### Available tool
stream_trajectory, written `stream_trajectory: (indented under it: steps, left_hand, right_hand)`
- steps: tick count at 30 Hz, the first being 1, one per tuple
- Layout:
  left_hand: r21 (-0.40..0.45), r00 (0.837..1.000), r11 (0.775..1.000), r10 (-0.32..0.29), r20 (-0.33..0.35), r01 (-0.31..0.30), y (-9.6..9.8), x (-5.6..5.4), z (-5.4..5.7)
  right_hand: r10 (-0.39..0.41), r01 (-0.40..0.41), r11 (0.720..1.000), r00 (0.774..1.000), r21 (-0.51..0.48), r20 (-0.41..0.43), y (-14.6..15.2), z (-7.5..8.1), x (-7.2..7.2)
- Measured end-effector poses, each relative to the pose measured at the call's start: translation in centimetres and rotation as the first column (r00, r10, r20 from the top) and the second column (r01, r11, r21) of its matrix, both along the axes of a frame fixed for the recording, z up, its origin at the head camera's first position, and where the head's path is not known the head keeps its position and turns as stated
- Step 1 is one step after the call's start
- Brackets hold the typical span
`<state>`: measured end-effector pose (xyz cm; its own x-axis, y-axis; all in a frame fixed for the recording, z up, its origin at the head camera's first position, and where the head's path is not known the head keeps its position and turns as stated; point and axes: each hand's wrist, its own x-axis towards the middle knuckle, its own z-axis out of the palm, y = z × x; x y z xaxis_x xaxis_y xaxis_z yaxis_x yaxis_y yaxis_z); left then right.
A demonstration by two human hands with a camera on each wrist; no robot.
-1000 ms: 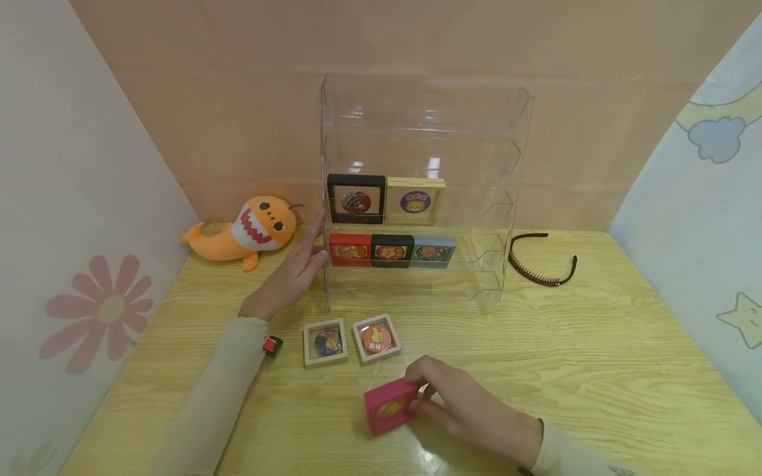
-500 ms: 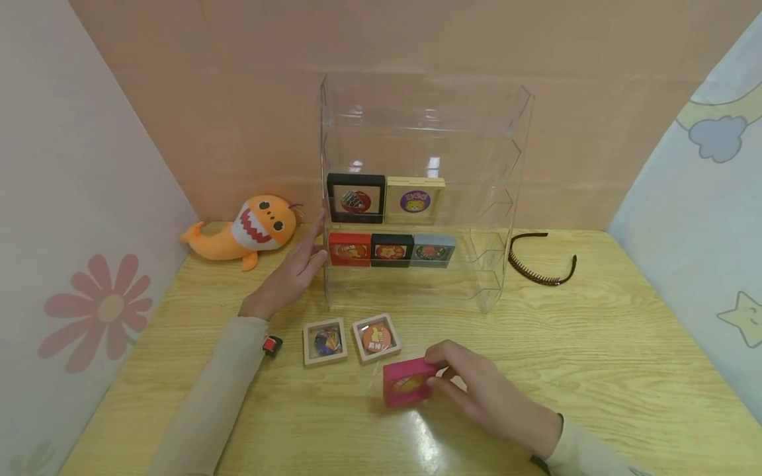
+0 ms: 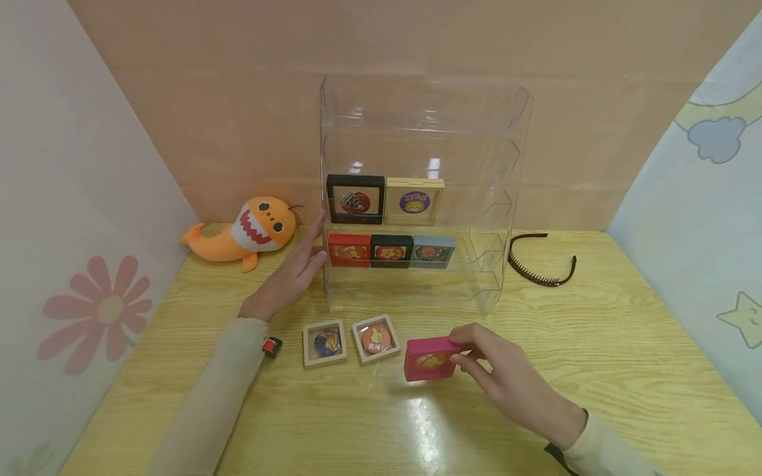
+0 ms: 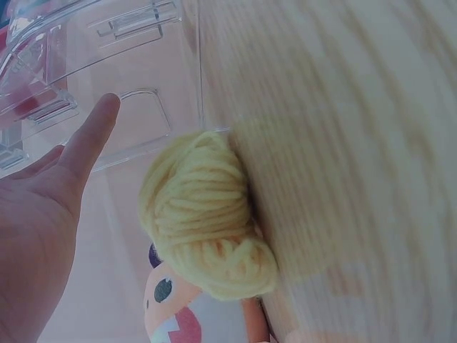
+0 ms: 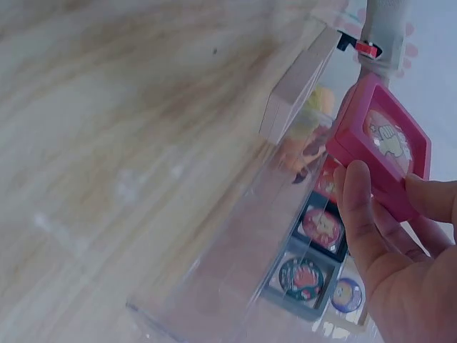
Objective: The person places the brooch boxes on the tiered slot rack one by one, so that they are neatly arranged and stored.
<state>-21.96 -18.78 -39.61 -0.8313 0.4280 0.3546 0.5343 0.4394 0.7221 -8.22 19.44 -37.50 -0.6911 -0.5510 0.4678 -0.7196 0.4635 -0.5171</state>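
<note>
My right hand (image 3: 506, 377) pinches a small pink display frame (image 3: 430, 360) by its right side between thumb and fingers. The frame stands upright, seemingly just off the table, with a thumbs-up badge (image 5: 389, 141) inside. With fingers extended, my left hand (image 3: 286, 274) rests against the left side of a clear tiered rack (image 3: 411, 132). On one tier sit a black frame (image 3: 330, 198) and a cream frame (image 3: 389, 201). Below them stand a red frame (image 3: 349, 240), a dark green frame (image 3: 391, 240) and a grey frame (image 3: 434, 240), side by side.
Two pale wooden frames (image 3: 324, 361) with badges lie flat in front of the rack. An orange shark plush (image 3: 214, 246) sits at the left, and a ball of yellow yarn (image 4: 200, 207) shows beside it. A dark toothed headband (image 3: 532, 277) lies right of the rack.
My right hand has carried the pink frame to the right and away from me, turning it more squarely to the view. The left hand stays against the rack.
</note>
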Motion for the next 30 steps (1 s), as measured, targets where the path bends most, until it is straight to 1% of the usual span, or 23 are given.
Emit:
stream_trajectory:
  steps: [5, 9, 12, 16, 23, 30]
  left_hand:
    - [0.015, 1.0, 1.0, -0.008, -0.002, 0.008, 0.0, 0.0, -0.1]
    - [0.011, 1.0, 1.0, -0.008, -0.002, 0.008, 0.0, 0.0, -0.2]
    - [0.009, 1.0, 1.0, -0.007, 0.0, 0.007, 0.0, -0.1, -0.2]
    - [0.005, 1.0, 1.0, -0.006, 0.005, 0.006, 0.0, -0.1, -0.2]
    - [-0.006, 1.0, 1.0, -0.002, 0.001, 0.002, 0.0, 0.0, 0.0]
    - [-0.004, 1.0, 1.0, -0.004, -0.004, 0.004, 0.0, 0.0, 0.0]
  right_hand:
    - [-0.035, 0.035, 0.999, 0.997, -0.002, -0.074, 0.7, 0.5, -0.6]
    - [-0.067, 0.069, 0.998, 0.993, 0.011, -0.101, 1.5, 1.1, -1.1]
    - [-0.098, 0.101, 0.995, 0.987, 0.025, -0.127, 2.2, 1.5, -1.6]
    - [-0.145, 0.149, 0.989, 0.976, 0.015, -0.165, 3.0, 2.0, -2.3]
    - [-0.219, 0.219, 0.975, 0.957, -0.022, -0.192, 3.7, 2.8, -3.3]
    - [-0.279, 0.274, 0.96, 0.939, -0.05, -0.204, 4.3, 3.1, -4.3]
